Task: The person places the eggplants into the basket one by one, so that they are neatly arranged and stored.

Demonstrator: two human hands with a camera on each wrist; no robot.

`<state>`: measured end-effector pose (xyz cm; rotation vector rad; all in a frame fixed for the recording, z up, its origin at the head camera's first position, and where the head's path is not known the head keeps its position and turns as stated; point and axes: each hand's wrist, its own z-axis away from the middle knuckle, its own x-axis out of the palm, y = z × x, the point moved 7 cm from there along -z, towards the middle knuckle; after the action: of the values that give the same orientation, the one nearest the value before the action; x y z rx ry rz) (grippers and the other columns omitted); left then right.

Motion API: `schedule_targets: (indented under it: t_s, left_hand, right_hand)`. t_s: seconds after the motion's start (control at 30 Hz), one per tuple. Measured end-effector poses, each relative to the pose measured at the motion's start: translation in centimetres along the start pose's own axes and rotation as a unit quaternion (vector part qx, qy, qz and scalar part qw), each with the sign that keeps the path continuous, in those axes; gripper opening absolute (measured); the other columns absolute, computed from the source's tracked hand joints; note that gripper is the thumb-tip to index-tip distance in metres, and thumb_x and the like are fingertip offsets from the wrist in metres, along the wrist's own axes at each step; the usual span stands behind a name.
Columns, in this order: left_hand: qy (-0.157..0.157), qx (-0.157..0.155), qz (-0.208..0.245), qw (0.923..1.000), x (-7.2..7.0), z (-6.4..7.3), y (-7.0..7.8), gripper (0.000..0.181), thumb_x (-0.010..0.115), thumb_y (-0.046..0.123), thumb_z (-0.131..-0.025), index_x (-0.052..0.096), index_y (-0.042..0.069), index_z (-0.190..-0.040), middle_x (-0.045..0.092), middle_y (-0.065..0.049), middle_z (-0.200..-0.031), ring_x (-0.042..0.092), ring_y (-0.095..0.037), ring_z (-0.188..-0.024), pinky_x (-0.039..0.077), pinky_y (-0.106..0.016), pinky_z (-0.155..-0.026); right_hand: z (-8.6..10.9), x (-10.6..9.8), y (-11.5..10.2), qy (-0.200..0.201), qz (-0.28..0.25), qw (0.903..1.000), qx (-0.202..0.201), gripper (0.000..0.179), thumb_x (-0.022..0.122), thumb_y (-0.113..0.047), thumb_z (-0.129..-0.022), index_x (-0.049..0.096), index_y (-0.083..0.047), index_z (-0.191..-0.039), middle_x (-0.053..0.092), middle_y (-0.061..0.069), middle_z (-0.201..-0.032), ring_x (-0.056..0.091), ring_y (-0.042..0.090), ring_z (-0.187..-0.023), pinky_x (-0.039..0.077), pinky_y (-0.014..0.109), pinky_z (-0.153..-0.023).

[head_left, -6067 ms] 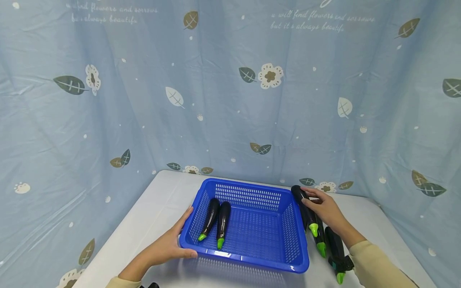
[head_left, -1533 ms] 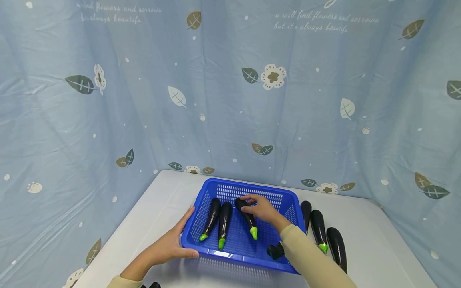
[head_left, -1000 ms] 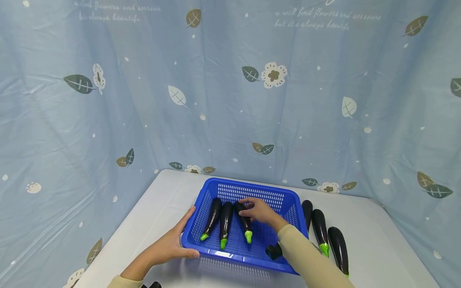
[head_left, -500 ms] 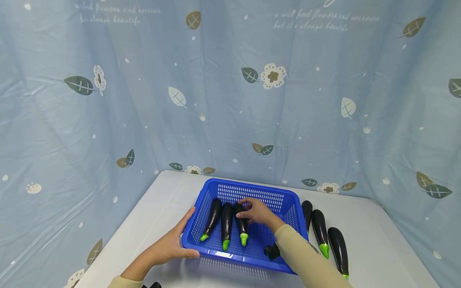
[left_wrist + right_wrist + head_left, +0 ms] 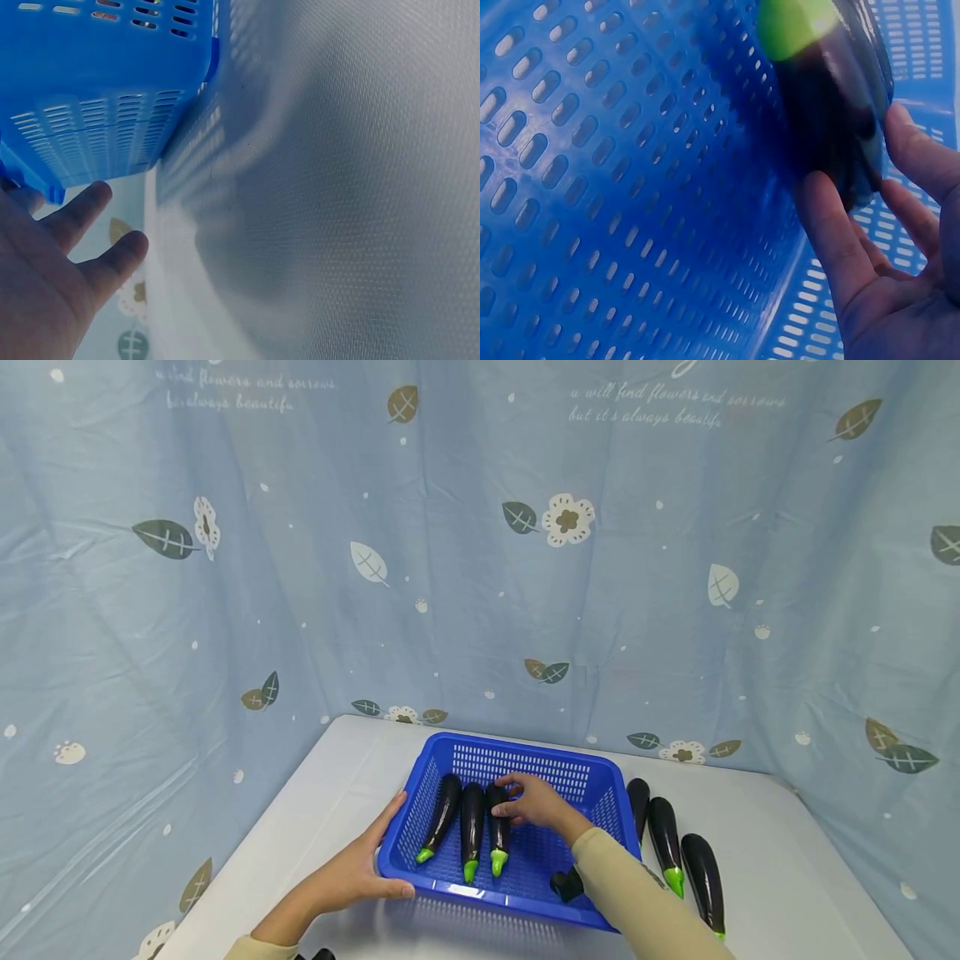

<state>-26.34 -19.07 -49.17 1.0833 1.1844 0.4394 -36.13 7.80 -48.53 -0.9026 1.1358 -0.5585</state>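
Observation:
A blue plastic basket [image 5: 525,906] with slotted walls stands on the table. Inside it, two dark eggplants [image 5: 442,814] [image 5: 472,827] with green stem ends lie side by side at the left. My right hand [image 5: 542,802] pinches a third eggplant [image 5: 498,839] near its rounded far end, just right of them. In the right wrist view, thumb and fingers sit on either side of that eggplant [image 5: 829,105]. My left hand [image 5: 360,868] rests against the basket's near-left corner, thumb along the front rim. Its fingers [image 5: 112,262] look straight and spread in the left wrist view.
Three more eggplants [image 5: 639,802] [image 5: 666,839] [image 5: 703,881] lie on the white table [image 5: 780,860] right of the basket, the nearest partly behind the right sleeve [image 5: 637,893]. A blue patterned curtain [image 5: 465,568] hangs behind and beside the table.
My right hand has brought an eggplant from the right of the basket into it. Lately the eggplant's green end has swung left, beside the other two. My left hand has stayed at the corner.

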Motion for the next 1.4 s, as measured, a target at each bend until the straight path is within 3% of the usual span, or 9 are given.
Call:
schedule_targets:
  t_s: [0.27, 0.77, 0.93, 1.4]
  left_hand:
    - [0.002, 0.000, 0.003, 1.0000, -0.1, 0.0, 0.0, 0.129, 0.091, 0.032, -0.075, -0.002, 0.032, -0.164, 0.003, -0.018, -0.170, 0.023, -0.049, -0.148, 0.031, -0.065, -0.112]
    - [0.000, -0.015, 0.005, 0.9999, 0.0, -0.1, -0.3, 0.129, 0.090, 0.033, -0.076, -0.003, 0.031, -0.165, 0.003, -0.016, -0.170, 0.020, -0.045, -0.150, 0.027, -0.065, -0.114]
    - [0.001, -0.011, 0.005, 0.9999, -0.1, -0.2, -0.4, 0.128, 0.090, 0.034, -0.076, -0.003, 0.034, -0.164, 0.003, -0.016, -0.170, 0.020, -0.046, -0.150, 0.027, -0.065, -0.114]
    - [-0.002, -0.005, -0.004, 1.0000, -0.1, 0.1, 0.3, 0.129, 0.090, 0.033, -0.076, -0.002, 0.028, -0.165, 0.004, -0.020, -0.169, 0.021, -0.050, -0.149, 0.029, -0.068, -0.112]
  right_hand:
    - [0.2, -0.2, -0.3, 0.003, -0.005, 1.0000, 0.000, 0.049, 0.080, -0.006, -0.087, 0.063, -0.002, -0.134, 0.057, 0.030, -0.132, 0.073, 0.030, -0.087, 0.061, 0.041, -0.077]
    - [0.5, -0.9, -0.7, 0.010, 0.042, 0.9988, -0.024, 0.045, 0.079, -0.005, -0.087, 0.066, -0.004, -0.130, 0.059, 0.026, -0.128, 0.070, 0.020, -0.079, 0.060, 0.036, -0.071]
    - [0.7, -1.4, -1.0, 0.017, 0.037, 0.9990, -0.021, 0.044, 0.077, -0.005, -0.090, 0.065, -0.005, -0.132, 0.058, 0.026, -0.133, 0.070, 0.022, -0.083, 0.061, 0.037, -0.074]
    - [0.9, -2.6, -0.2, 0.048, 0.016, 0.9981, -0.036, 0.047, 0.075, -0.007, -0.092, 0.062, -0.009, -0.137, 0.063, 0.021, -0.125, 0.072, 0.030, -0.085, 0.061, 0.040, -0.073]
